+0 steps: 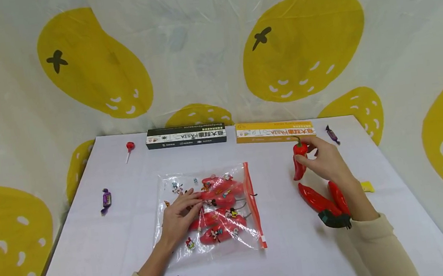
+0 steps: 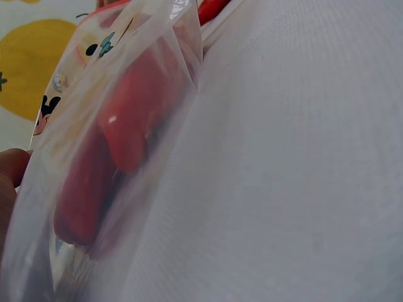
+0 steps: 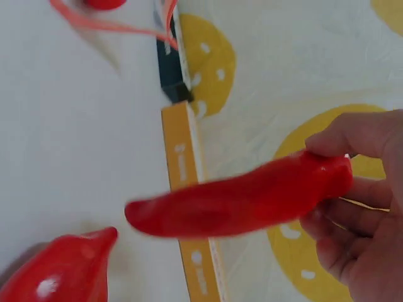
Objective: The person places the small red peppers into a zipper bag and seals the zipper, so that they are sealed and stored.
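Note:
My left hand [image 1: 181, 213] rests on a clear zip bag [image 1: 177, 252] with cartoon prints and a red zip edge on its right side. Several red chili peppers [image 1: 224, 232] lie inside it, their stems toward the zip. In the left wrist view, peppers [image 2: 135, 113] show through the film, and only part of the hand is visible at the left edge. Out to the right, my right hand [image 1: 326, 158] pinches another red chili pepper [image 3: 245, 198] near its stem end, tip hanging downward in the head view. Two more chili peppers [image 1: 316, 197] lie below that hand, partly hidden by the wrist camera.
At the back of the white table [image 1: 76, 264] lie a black pasta box [image 1: 185, 136] and a yellow pasta box [image 1: 275, 131]. A red lollipop [image 1: 130, 146] and a purple candy [image 1: 106, 200] are on the left. Another purple candy [image 1: 332, 135] and a yellow packet [image 1: 368, 186] lie on the right.

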Tool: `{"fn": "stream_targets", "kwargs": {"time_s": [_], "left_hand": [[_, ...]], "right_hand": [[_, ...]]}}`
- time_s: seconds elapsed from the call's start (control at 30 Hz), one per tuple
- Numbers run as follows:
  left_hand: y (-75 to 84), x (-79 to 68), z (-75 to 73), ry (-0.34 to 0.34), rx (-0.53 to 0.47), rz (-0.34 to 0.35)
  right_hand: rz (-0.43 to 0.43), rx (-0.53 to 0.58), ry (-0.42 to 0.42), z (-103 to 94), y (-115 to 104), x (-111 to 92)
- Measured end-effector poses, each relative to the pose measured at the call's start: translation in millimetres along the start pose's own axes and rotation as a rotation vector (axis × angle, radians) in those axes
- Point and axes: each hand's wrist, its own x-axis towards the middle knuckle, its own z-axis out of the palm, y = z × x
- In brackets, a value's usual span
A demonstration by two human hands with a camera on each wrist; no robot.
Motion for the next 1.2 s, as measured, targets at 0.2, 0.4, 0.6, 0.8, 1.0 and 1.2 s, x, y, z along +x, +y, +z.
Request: {"fn": "stream_targets", "kwargs": {"time_s": [0.2,0.4,0.6,0.8,1.0,1.2], "left_hand": [[1.5,0.9,-0.2,0.009,-0.006,0.005],[0.8,1.0,0.4,0.008,-0.011,0.010],[1.1,0.5,0.9,0.008,-0.004,0.008],[1.3,0.7,2.8,0.032,0.027,0.070],[2.9,0.4,2.8,0.043,0.028,0.074],[2.7,1.4,3.0,0.061,0.048,0.154]], "right_hand": [[0.017,0.253,-0.077,12.2,-9,-14],[0.029,0.376,-0.150,43.8,-8,-22],[-0.018,0.426,-0.192,76.7,-10,-28],[-0.110,0.389,-0.191,105.7,-20,-31],[-0.160,0.308,-0.154,126.7,-34,-30],[-0.172,0.308,-0.205,133.9,-47,-31]]}}
